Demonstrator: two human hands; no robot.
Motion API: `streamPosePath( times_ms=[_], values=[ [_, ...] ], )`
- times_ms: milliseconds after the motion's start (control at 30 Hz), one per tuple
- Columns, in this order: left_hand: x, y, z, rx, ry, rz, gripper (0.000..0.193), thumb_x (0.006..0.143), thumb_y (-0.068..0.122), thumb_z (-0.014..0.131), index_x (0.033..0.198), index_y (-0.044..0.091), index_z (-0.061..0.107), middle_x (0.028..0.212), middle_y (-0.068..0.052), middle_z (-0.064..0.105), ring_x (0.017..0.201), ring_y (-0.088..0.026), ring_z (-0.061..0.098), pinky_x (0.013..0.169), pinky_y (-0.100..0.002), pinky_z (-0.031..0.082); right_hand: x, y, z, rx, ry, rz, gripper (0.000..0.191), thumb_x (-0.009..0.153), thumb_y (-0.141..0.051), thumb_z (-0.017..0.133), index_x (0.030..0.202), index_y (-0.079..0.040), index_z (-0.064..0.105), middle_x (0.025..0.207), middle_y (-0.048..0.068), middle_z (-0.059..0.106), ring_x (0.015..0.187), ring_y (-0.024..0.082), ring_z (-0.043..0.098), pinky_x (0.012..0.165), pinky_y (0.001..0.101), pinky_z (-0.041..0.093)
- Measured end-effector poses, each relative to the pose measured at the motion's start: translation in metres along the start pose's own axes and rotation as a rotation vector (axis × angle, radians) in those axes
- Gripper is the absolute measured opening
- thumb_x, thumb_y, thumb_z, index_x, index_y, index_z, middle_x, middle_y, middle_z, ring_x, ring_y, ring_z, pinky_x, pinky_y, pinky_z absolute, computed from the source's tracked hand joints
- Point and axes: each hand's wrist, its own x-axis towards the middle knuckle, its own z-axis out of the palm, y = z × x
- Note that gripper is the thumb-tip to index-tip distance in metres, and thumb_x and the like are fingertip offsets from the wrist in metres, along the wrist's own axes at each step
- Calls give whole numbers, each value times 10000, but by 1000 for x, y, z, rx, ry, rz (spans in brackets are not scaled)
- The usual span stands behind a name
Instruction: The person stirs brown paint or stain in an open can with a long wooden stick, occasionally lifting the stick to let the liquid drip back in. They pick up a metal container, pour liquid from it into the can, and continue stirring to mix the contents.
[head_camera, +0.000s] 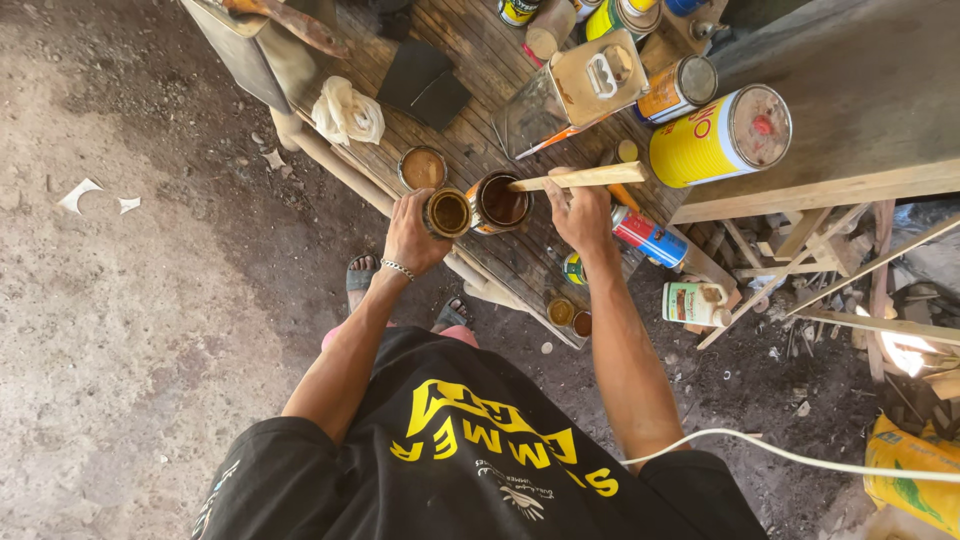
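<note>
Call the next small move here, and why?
Probably tip the small can further. The left hand holds it tilted, mouth beside the open tin, while the right hand rests a stick across that tin's rim, ready to stir.

A single view from a camera worn on the person's head, looking almost straight down over their chest and outstretched arms. Nearest the lens is the black shirt at the bottom edge. The wooden bench (470, 75) fills the upper middle, farther off, with dirt floor (130, 330) spreading to the left.
</note>
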Motion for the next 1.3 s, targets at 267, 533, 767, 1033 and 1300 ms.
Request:
streamPosePath(
  times_ms=[267, 533, 767, 1033, 1300],
  values=[
    [-4, -2, -2, 4, 28, -15, 809, 675, 181, 899, 1358, 27, 495, 1299, -189, 583, 1257, -383, 543, 1091, -471, 447, -2, -1, 6, 105, -104, -60, 176, 1010, -196, 691, 1061, -30, 720, 828, 131, 727, 772, 305, 715, 728, 410, 550],
    [-12, -2, -4, -7, 44, -54, 778, 698, 193, 888, 1352, 31, 499, 1292, -182, 587, 1250, -372, 550, 1091, -461, 453, -4, 7, 0, -35, -30, -124, 207, 1008, -212, 686, 1084, -22, 721, 947, 163, 735, 857, 337, 697, 764, 430, 552],
    [-18, -4, -1, 10, 40, -90, 784, 686, 193, 888, 1345, 32, 496, 1293, -189, 579, 1261, -376, 543, 1097, -458, 450, 4, 6, -4, 137, -204, -80, 253, 1032, -286, 670, 1110, -50, 720, 995, 135, 756, 875, 312, 730, 775, 419, 577],
    [-21, -2, 5, 30, 17, -57, 800, 673, 200, 902, 1349, 47, 503, 1296, -179, 583, 1269, -373, 537, 1105, -464, 443, 13, 13, -6, 54, -137, 33, 193, 1007, -159, 676, 1039, 30, 691, 937, 175, 732, 834, 330, 746, 730, 403, 595],
    [-21, -4, 7, 39, 81, -80, 790, 674, 195, 897, 1341, 33, 506, 1295, -190, 578, 1261, -383, 531, 1099, -469, 438, -33, 70, -43, 941, 167, 576, 243, 1044, -123, 623, 1170, 85, 609, 1067, 148, 685, 945, 259, 749, 876, 382, 649]
  ],
)
